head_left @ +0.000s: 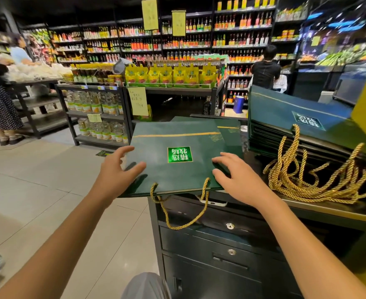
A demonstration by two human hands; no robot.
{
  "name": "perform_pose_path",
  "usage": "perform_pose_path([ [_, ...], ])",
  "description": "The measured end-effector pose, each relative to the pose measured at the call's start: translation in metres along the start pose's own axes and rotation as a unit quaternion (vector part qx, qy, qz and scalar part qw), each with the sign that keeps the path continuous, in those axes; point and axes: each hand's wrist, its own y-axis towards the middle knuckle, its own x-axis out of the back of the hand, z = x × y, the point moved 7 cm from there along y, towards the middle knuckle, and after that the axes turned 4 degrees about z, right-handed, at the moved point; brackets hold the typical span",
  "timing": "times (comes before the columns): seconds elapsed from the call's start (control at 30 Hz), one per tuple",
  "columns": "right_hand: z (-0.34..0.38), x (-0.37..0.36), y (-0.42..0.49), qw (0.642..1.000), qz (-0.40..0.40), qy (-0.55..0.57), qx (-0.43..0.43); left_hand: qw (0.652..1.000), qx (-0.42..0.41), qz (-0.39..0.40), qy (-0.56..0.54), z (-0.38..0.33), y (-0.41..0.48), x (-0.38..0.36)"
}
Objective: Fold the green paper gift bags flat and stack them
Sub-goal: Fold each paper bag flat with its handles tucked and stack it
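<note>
My left hand (116,171) and right hand (236,180) lie spread on the flattened green bag (173,175), pinching nothing. Next, I judge: lift it onto the stack (285,113) at right, edges squared.

The bag (156,152) on top is showing smooth dark-green paper with a faint sheen, and its square label (179,154) is glinting like shiny foil. Its handle (205,190) is hanging as twisted gold cord, rough and slightly lustrous, like the heap of cords (320,182) nearby. The table (328,209) is looking like dark painted metal, its top reflecting light, with bright metal locks (230,225) in the drawers. The floor (37,180) is gleaming as pale polished tile.
</note>
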Motion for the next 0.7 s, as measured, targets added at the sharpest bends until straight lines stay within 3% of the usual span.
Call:
perform_pose_path([
  [0.1,-0.001,0.006,0.000,0.999,-0.007,0.029,-0.019,0.997,0.047,-0.025,-0.062,0.011,0.004,-0.006],
  [0.37,-0.001,0.022,-0.003,0.991,-0.067,0.086,-0.083,0.996,0.029,-0.056,-0.057,0.027,-0.011,-0.015],
  [0.7,0.028,0.033,-0.010,0.982,-0.112,0.133,-0.073,0.990,0.047,-0.085,-0.101,0.022,-0.028,0.013],
])
